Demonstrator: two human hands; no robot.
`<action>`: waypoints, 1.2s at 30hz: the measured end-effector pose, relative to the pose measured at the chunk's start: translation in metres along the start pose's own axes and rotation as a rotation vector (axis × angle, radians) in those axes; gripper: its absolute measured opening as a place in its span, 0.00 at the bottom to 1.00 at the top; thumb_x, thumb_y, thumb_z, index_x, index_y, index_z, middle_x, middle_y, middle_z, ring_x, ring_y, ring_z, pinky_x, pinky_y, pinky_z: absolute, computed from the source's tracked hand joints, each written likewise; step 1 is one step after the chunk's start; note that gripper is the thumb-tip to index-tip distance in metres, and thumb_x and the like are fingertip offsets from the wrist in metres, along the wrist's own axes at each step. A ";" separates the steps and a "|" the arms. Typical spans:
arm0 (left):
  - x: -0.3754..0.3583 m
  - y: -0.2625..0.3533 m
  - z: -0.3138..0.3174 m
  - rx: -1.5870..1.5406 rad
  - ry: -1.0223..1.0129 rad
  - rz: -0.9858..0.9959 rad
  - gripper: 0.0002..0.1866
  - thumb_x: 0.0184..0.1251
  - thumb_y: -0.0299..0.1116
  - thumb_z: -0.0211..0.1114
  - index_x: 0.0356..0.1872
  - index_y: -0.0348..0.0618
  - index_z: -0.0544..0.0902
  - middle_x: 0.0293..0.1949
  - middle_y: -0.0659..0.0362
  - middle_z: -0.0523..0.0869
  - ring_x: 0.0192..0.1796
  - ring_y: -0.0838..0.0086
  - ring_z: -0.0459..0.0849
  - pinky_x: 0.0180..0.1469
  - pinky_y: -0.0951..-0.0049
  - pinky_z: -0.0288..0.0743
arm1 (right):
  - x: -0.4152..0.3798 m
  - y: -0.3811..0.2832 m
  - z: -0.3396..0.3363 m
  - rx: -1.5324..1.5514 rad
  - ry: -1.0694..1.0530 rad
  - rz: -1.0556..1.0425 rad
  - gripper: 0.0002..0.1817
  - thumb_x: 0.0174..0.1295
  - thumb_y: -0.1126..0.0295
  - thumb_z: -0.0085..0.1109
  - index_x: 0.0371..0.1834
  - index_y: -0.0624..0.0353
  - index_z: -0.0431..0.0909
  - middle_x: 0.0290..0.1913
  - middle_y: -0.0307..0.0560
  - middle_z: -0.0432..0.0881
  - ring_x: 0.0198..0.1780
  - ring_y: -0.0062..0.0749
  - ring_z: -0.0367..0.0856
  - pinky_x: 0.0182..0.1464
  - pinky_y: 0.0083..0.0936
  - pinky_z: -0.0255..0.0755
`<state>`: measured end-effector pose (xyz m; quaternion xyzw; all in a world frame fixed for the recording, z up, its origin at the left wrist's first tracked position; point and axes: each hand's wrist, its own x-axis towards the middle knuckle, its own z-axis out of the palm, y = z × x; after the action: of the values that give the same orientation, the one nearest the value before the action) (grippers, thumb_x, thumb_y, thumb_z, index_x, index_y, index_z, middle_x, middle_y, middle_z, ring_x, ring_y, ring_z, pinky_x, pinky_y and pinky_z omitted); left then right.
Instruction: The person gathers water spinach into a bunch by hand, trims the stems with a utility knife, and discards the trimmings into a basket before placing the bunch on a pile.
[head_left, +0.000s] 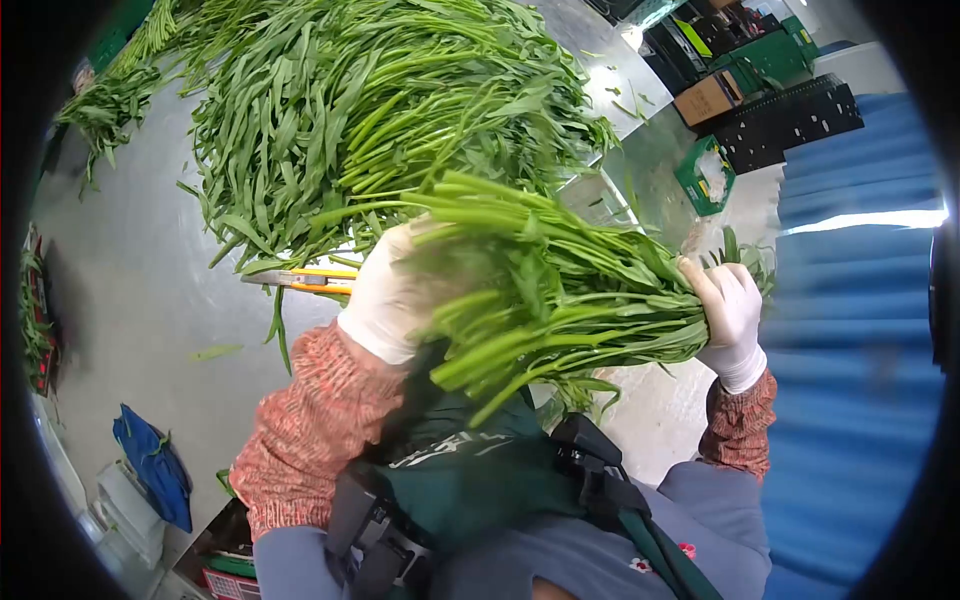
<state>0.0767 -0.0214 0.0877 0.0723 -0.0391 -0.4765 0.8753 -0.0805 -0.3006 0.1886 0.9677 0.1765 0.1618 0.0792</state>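
Observation:
A bunch of water spinach (590, 290) stretches across in front of me, its cut stem ends to the left and its leaves to the right. Around the leafy end, my right hand (728, 312) is closed in a white glove. My left hand (385, 290), also gloved, is at the stem ends; its fingers are smeared by motion and partly hidden by stems. An orange utility knife (315, 281) shows just left of that hand, over the metal table (150, 270). A large heap of water spinach (380, 110) covers the table's far part.
Blue curtain-like sheeting (855, 330) hangs on the right. A green crate (705, 175) stands on the floor beyond, near black crates (780, 130) and a cardboard box (708, 97). A blue bag (155, 465) is at the lower left.

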 end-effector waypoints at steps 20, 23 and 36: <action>0.037 0.006 0.015 2.571 -0.154 0.192 0.35 0.49 0.33 0.75 0.62 0.39 0.76 0.50 0.51 0.84 0.48 0.56 0.83 0.52 0.62 0.76 | -0.053 0.023 -0.051 -0.415 -0.072 0.129 0.29 0.45 0.70 0.65 0.57 0.57 0.80 0.33 0.43 0.78 0.33 0.40 0.76 0.42 0.34 0.70; 0.040 -0.012 0.031 2.187 -0.149 0.575 0.31 0.48 0.33 0.76 0.59 0.46 0.80 0.47 0.53 0.85 0.42 0.58 0.84 0.42 0.64 0.79 | -0.039 0.011 -0.046 -0.381 -0.028 0.075 0.28 0.44 0.71 0.65 0.55 0.57 0.80 0.34 0.44 0.78 0.31 0.40 0.76 0.42 0.36 0.71; 0.026 -0.001 -0.043 2.294 -0.341 0.577 0.09 0.50 0.23 0.62 0.35 0.44 0.80 0.30 0.56 0.77 0.29 0.58 0.82 0.30 0.62 0.77 | -0.030 0.003 -0.045 -0.450 0.015 -0.019 0.21 0.44 0.75 0.65 0.47 0.53 0.84 0.33 0.44 0.79 0.32 0.40 0.77 0.40 0.37 0.73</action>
<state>0.0960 -0.0402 0.0454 0.7362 -0.5721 0.0473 0.3584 -0.1212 -0.3103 0.2227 0.9228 0.1456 0.2034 0.2931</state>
